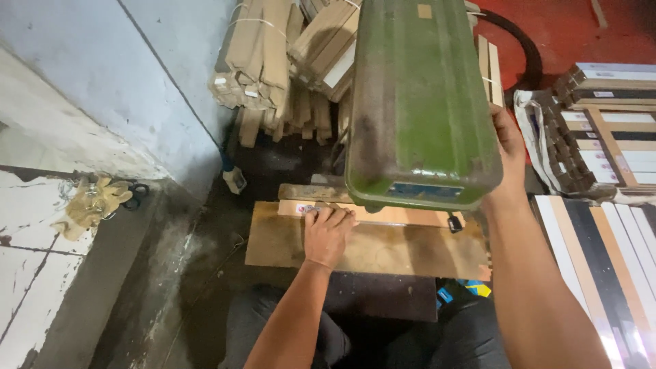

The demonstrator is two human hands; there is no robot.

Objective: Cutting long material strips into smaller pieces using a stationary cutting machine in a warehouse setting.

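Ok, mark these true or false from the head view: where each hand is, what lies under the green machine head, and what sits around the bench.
1. The left hand presses on a pale wooden strip on the board. True.
2. The right hand rests on the strip too. False: it is at the side of the green machine housing.
3. Bundled wooden slats lean behind the machine. True.
4. The glove is on the left hand. False: it lies on the ledge.

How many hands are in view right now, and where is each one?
2. The left hand presses flat on the light wooden strip on the machine's board. The right hand is up against the right side of the green machine housing. No other hands show.
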